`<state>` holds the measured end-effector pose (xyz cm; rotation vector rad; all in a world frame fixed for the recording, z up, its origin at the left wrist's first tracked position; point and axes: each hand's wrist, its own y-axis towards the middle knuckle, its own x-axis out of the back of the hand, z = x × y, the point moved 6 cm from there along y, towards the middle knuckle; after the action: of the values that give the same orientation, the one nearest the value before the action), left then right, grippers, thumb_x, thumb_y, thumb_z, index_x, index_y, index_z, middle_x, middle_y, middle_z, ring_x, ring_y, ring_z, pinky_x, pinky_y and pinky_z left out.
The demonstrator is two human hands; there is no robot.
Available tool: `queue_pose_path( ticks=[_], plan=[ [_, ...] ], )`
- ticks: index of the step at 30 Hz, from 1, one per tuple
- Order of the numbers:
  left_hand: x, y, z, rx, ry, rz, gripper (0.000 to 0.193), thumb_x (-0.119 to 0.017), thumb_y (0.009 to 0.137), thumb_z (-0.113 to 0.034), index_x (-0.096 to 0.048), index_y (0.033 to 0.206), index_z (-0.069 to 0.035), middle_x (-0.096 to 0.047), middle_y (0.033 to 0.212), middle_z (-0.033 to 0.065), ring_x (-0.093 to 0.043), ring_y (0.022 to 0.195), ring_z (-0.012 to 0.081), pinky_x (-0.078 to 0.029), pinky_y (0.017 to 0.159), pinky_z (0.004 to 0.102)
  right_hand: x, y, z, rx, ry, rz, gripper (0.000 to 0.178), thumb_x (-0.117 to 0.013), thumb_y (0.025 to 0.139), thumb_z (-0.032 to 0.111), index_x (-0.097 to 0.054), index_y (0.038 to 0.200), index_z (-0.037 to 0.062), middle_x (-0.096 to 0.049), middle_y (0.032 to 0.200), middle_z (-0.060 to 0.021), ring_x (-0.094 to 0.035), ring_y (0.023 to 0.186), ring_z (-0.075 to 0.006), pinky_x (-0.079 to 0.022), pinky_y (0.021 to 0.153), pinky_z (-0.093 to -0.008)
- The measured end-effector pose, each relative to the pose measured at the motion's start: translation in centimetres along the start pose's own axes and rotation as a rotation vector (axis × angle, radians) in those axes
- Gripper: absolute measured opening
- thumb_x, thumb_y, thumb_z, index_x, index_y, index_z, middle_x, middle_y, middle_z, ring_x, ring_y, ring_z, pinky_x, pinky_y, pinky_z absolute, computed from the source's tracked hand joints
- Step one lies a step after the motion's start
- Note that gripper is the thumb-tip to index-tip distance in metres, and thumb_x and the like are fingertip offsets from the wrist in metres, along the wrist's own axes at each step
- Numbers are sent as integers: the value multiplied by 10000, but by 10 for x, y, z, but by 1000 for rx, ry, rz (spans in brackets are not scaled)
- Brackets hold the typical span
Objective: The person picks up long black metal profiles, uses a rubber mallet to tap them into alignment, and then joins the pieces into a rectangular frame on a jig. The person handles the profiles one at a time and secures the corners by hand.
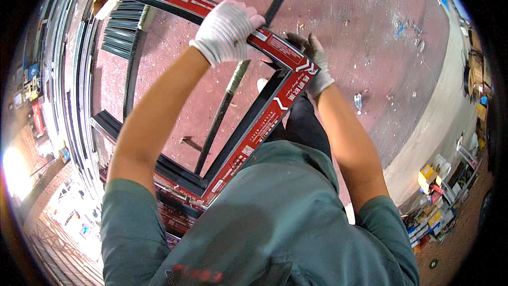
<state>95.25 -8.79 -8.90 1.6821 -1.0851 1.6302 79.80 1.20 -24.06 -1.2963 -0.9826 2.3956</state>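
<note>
A large black metal frame (241, 147) with red printed film along its outer faces stands tilted against the front of my body. My left hand (225, 30), in a white ribbed glove, is closed around its far bar. At the right corner my right hand (319, 69), in a glove with darkened fingertips, grips the frame from the outer side. Part of that hand is hidden behind the corner. Below the frame's near-left part, more red-filmed bars (174, 213) show, partly covered by my arm and shirt.
Dark support bars (216, 119) cross beneath the frame on the red floor (338, 16). A hammer-like tool (189, 142) lies inside the opening. Black strips (124, 32) are stacked at left, beside long metal profiles (66, 69). Boxes (429, 177) and scraps (358, 103) lie at right.
</note>
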Motion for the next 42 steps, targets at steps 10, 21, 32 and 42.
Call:
queue_pose_path(
  ticks=[10,21,32,42],
  plan=[
    [4,-290,3,1140,120,-537,787,-865,754,-317,-536,1430,-86,-553,1431,161,-473,1361,367,-350,1157,513,-90,10,129,332,-975,24,409,-620,984,429,-690,1182,78,-718,1104,-43,-643,993,-162,-544,824,-339],
    [2,-435,-177,1674,-964,-1292,56,-649,985,-94,-679,980,-47,-658,824,2,-593,729,77,-488,640,243,-245,57,-9,225,-1692,400,955,-766,846,518,-417,1476,-110,-562,1420,-282,-551,1323,-336,-407,1123,-381],
    [-118,-269,-293,1455,-2574,-1482,535,-692,975,-436,-646,1201,47,-713,1121,128,-677,997,227,-545,901,386,-259,89,-18,-93,-1554,535,328,-810,825,327,-719,1005,68,-693,825,-10,-652,654,-148,-526,593,-315],
    [-137,-254,-267,1639,-2225,-2374,350,-773,884,-179,-633,1195,-101,-708,1066,78,-677,944,279,-535,834,451,-312,-32,28,341,-1189,929,393,-802,819,189,-660,1167,74,-651,1089,21,-584,940,-127,-484,859,-330]
  ],
)
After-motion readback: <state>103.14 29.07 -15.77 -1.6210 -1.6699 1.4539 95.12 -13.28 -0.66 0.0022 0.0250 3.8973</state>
